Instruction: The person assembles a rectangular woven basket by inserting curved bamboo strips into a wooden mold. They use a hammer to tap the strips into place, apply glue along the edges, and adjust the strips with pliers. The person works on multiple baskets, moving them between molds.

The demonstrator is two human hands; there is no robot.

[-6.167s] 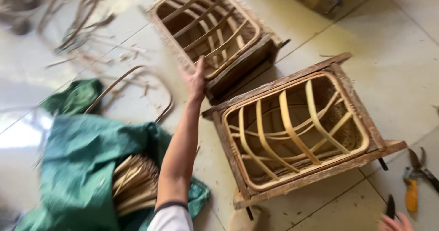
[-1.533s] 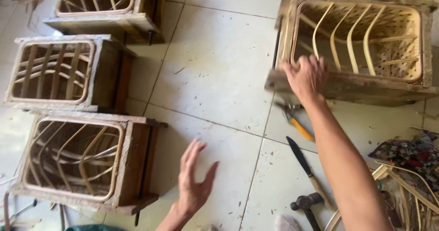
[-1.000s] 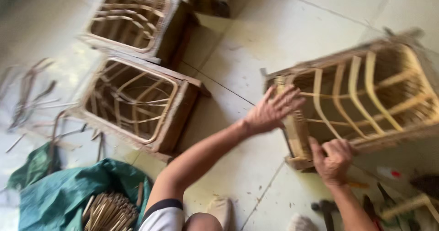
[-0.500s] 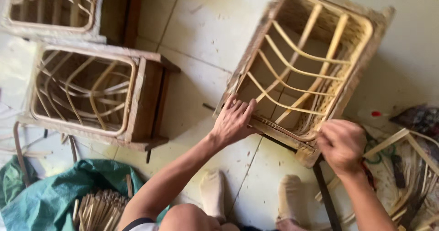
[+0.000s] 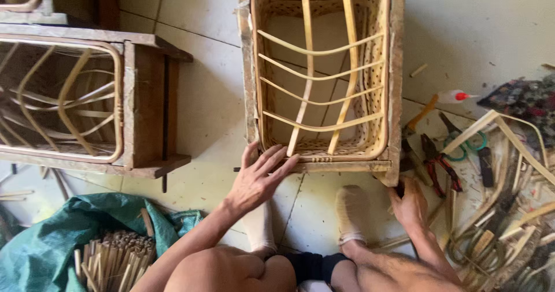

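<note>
Frame (image 5: 394, 95), a wooden box lined with woven cane and crossed by bent strips, lies on the tiled floor (image 5: 208, 101) just beyond the person's socked feet (image 5: 350, 211); left hand (image 5: 257, 179) rests flat with fingers spread on the frame's near edge, gripping nothing; right hand (image 5: 409, 204) curls at the frame's near right corner, how firmly I cannot tell; pliers (image 5: 436, 162) and scissors (image 5: 462, 139) lie right of the frame; a second frame (image 5: 144, 101) stands to its left; a green sack (image 5: 52, 240) of sticks lies near-left of the frame.

frame (image 5: 321, 78) centre — second frame (image 5: 75, 104) left | tools (image 5: 439, 153) right | stick bundle (image 5: 113, 263) below-left
</note>
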